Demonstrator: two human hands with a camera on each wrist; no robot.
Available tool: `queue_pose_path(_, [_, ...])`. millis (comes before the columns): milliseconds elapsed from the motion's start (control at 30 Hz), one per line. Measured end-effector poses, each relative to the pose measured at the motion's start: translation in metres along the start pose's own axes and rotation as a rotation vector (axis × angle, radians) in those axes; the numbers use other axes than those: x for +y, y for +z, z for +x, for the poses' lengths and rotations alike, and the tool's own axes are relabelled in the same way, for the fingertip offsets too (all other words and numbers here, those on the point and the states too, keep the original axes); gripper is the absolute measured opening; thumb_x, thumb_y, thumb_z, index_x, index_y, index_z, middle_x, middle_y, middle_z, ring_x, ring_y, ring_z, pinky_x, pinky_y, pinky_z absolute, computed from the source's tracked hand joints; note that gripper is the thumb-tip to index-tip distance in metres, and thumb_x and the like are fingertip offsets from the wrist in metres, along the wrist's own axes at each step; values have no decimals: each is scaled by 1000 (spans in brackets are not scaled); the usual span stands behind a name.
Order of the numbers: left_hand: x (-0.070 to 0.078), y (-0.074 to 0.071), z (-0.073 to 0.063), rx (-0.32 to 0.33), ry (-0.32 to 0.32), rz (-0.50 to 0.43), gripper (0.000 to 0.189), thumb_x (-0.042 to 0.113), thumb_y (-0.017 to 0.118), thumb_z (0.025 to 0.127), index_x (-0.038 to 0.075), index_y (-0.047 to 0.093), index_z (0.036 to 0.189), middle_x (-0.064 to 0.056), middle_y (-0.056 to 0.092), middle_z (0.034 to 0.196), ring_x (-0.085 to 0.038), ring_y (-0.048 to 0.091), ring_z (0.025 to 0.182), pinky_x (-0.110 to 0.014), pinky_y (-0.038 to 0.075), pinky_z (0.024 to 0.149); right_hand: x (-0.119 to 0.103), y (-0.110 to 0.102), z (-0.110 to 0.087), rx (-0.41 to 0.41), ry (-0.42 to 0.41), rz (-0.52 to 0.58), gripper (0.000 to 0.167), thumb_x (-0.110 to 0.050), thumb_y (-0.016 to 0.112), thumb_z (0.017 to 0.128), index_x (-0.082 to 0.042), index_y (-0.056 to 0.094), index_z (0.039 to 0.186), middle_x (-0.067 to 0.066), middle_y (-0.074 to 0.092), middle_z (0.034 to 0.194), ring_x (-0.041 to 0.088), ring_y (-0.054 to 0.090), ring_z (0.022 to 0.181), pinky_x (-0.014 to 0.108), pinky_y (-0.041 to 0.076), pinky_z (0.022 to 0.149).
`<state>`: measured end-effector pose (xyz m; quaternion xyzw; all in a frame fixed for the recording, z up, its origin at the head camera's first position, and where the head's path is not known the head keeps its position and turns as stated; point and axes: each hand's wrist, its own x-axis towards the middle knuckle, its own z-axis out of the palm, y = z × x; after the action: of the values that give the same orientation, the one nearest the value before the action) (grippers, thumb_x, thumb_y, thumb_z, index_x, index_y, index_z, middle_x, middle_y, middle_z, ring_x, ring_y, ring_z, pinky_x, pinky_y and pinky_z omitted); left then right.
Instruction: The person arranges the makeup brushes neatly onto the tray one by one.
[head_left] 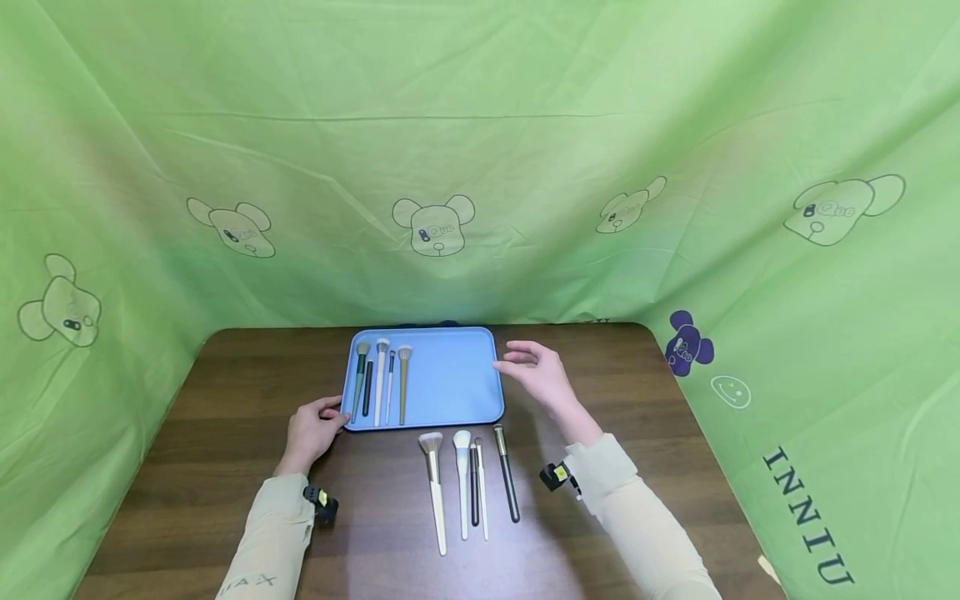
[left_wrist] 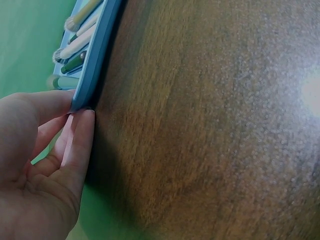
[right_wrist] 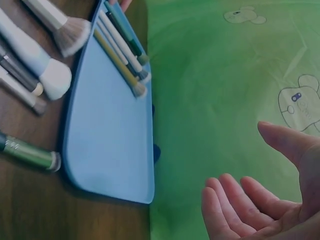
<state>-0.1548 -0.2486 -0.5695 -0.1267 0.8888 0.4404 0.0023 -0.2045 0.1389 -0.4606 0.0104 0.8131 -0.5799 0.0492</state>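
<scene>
On the near side of the shallow blue rectangular tray [head_left: 453,379], five makeup brushes lie loose on the dark wood-grain counter [head_left: 202,467]. From left to right I see a pale-handled brush with a wide, fanned head [head_left: 437,500], a white brush with a rounded fluffy head [head_left: 462,492], a short black-handled brush [head_left: 474,492], a slim white-handled brush [head_left: 483,500] and a black-handled brush with a shiny metal collar [head_left: 507,475]. Their long axes run roughly toward the tray; the fanned, fluffy, slim and metal-collared ones point their heads at it, the two outermost tilting a little leftward at the head end.

At the tray's near left corner, the person's left hand [head_left: 313,433] pinches the rim. Just beside the tray's right rim hovers the right hand [head_left: 542,379], palm free, thumb held apart from loosely bent fingers.

The tray's own long axis runs side to side. In its left part, five more brushes lie nearly parallel across its short way: a green brush [head_left: 358,387], a short black brush [head_left: 367,390], a white brush [head_left: 379,387], a thin pale-handled brush [head_left: 389,396] and an olive-gold brush [head_left: 403,392]. The green, white and olive-gold heads point toward the far rim. Beyond the tray hangs green fabric [head_left: 337,158] printed with cartoon animal heads.
</scene>
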Motion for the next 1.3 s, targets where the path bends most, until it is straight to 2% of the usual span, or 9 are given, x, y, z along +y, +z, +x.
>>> queue_pose_path(200, [1, 0, -1, 10, 15, 6, 40, 9, 75, 90, -6, 67, 126, -8, 71, 83, -15, 65, 69, -25, 50, 63, 12, -6, -8, -17, 18, -15, 48, -18, 83, 86, -4, 67, 128, 15, 72, 113, 29, 66, 110, 43, 50, 98])
queue_pose_path(333, [1, 0, -1, 25, 34, 7, 39, 7, 75, 89, -7, 68, 124, -9, 73, 82, -13, 67, 65, -24, 49, 62, 20, -11, -16, -64, 17, -54, 46, -19, 83, 86, -1, 67, 126, 18, 72, 115, 30, 66, 111, 44, 51, 98])
queue_pose_path(467, [1, 1, -1, 28, 34, 10, 39, 7, 75, 88, -7, 68, 125, -8, 73, 82, -12, 67, 64, -23, 49, 61, 33, -16, -23, -110, 31, -110, 42, -19, 82, 87, 0, 69, 122, 14, 74, 110, 31, 68, 108, 46, 51, 97])
queue_pose_path(833, [-1, 1, 0, 23, 28, -6, 39, 6, 75, 89, -7, 67, 125, -8, 72, 81, -12, 67, 64, -21, 49, 59, 63, -16, -39, -167, 119, -191, 49, -20, 83, 85, 5, 66, 124, 5, 74, 96, 21, 69, 89, 36, 57, 78])
queue_pose_path(933, [-1, 2, 0, 26, 24, -8, 39, 6, 75, 89, -6, 68, 125, -7, 72, 81, -11, 66, 64, -21, 49, 59, 68, -13, -45, -187, 133, -206, 47, -19, 84, 84, 5, 67, 121, 5, 73, 94, 23, 69, 85, 36, 58, 74])
queue_pose_path(1100, [0, 2, 0, 30, 23, -9, 39, 6, 75, 89, -7, 68, 125, -8, 72, 81, -11, 67, 64, -21, 50, 59, 75, -7, -53, -250, 135, -235, 43, -16, 85, 82, 6, 68, 115, 6, 72, 87, 29, 69, 79, 38, 59, 68])
queue_pose_path(1300, [1, 1, 0, 29, 30, -4, 39, 6, 75, 88, -7, 68, 124, -8, 72, 80, -11, 67, 63, -21, 49, 60, 80, 1, -61, -282, 113, -268, 41, -11, 86, 79, 7, 67, 111, 3, 68, 74, 25, 66, 63, 36, 57, 56])
